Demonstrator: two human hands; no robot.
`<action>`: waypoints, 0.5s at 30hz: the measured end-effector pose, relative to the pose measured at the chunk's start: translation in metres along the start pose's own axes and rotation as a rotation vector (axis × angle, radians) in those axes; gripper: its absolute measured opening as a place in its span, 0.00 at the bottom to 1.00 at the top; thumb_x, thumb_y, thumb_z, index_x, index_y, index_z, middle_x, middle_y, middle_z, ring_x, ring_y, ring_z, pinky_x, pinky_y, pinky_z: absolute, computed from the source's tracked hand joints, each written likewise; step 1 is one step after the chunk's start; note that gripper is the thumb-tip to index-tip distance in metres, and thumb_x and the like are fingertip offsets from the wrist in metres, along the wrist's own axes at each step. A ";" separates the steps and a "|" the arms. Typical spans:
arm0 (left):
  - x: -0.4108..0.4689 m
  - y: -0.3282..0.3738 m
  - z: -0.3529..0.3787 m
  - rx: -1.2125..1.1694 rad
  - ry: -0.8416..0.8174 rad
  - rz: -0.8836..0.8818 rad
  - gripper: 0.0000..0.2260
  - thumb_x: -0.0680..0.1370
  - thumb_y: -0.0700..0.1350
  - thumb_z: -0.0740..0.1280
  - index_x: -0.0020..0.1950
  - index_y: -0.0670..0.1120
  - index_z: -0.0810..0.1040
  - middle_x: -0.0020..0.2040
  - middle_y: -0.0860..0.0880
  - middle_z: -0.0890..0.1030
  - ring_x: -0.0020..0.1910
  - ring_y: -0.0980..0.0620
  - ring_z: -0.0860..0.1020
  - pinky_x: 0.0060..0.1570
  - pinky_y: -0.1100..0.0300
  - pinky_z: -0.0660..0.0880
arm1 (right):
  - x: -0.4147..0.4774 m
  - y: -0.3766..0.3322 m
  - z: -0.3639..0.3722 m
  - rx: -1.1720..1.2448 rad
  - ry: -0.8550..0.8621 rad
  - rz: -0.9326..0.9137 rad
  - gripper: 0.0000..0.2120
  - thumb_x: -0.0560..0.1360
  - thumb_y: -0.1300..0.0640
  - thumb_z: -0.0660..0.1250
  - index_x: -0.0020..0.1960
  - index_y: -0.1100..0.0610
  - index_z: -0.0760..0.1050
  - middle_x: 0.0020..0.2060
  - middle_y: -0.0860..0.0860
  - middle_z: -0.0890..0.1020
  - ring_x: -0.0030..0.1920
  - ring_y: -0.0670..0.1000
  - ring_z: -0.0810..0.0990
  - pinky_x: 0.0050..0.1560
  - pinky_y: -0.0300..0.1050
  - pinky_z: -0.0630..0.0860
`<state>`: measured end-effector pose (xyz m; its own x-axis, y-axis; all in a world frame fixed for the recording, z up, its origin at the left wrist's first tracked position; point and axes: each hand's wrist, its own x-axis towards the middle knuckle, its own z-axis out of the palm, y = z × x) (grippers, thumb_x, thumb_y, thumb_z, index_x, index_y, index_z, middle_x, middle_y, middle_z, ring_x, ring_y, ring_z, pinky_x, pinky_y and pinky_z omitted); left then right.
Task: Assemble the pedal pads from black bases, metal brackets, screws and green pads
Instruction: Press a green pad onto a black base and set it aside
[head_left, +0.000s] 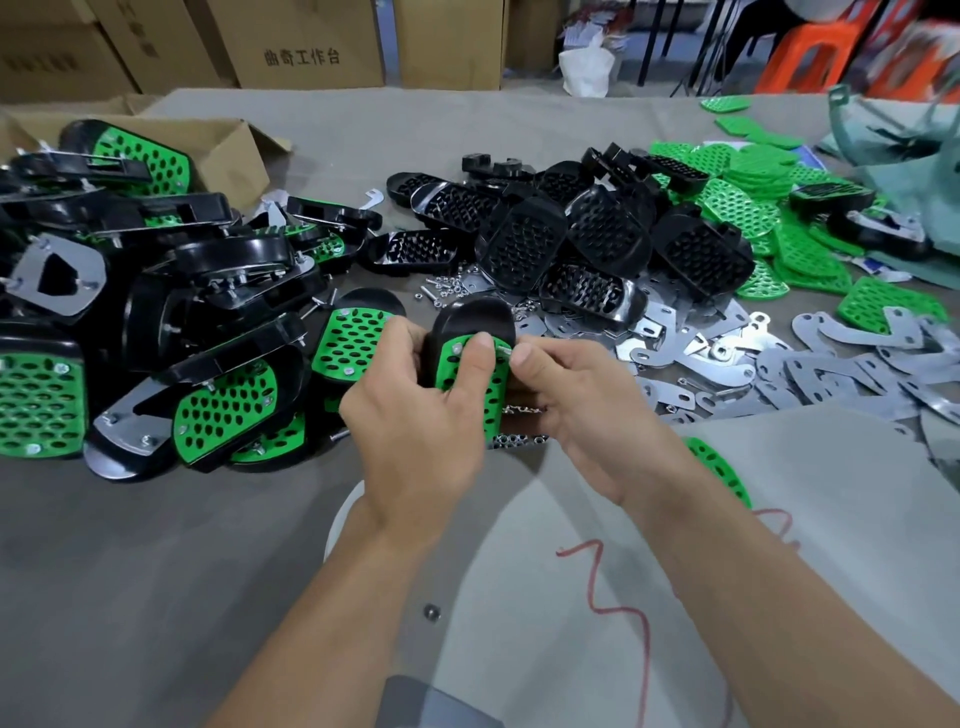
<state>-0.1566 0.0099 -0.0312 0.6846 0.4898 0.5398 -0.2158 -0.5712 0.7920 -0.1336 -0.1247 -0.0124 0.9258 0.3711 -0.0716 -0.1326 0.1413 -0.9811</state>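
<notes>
Above the table's middle I hold a pedal pad (470, 325), a black base with a perforated green pad set into it. My left hand (415, 415) grips it from the left, thumb pressed on the green pad. My right hand (576, 410) holds its right edge, thumb at the top right corner near a screw head. Several bare black bases (602, 234) are piled behind. Loose green pads (743, 208) lie at the back right. Metal brackets (779, 364) spread out on the right. Small screws and nuts (441, 288) lie scattered between the piles.
Several finished pedals (156, 322) are heaped on the left, beside an open cardboard box (228, 150). Stacked cartons (311, 47) stand behind the table. One green pad (719, 467) lies by my right wrist. A lone nut (431, 612) rests on the grey cloth near me.
</notes>
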 end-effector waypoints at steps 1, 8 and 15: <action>0.000 -0.001 0.000 -0.004 0.006 -0.004 0.16 0.74 0.57 0.72 0.38 0.49 0.70 0.29 0.56 0.74 0.30 0.61 0.73 0.34 0.70 0.67 | 0.000 0.000 0.002 0.006 0.019 0.003 0.13 0.84 0.60 0.60 0.56 0.66 0.81 0.54 0.71 0.81 0.52 0.66 0.83 0.56 0.71 0.78; 0.000 0.002 0.002 -0.137 -0.126 -0.130 0.16 0.72 0.59 0.71 0.39 0.49 0.71 0.34 0.54 0.78 0.31 0.57 0.73 0.35 0.63 0.70 | -0.001 -0.008 -0.012 -0.024 -0.047 -0.022 0.12 0.82 0.59 0.65 0.57 0.67 0.81 0.50 0.67 0.84 0.47 0.58 0.86 0.46 0.54 0.84; 0.000 0.005 0.001 -0.073 -0.086 -0.093 0.18 0.74 0.53 0.73 0.37 0.53 0.64 0.30 0.61 0.71 0.29 0.59 0.68 0.32 0.67 0.63 | 0.000 -0.008 -0.012 -0.299 0.300 -0.225 0.06 0.69 0.55 0.77 0.43 0.55 0.83 0.33 0.52 0.85 0.31 0.50 0.82 0.37 0.48 0.80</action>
<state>-0.1567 0.0059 -0.0273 0.7606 0.4785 0.4388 -0.1963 -0.4748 0.8579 -0.1279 -0.1367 -0.0066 0.9869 0.0744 0.1433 0.1503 -0.0990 -0.9837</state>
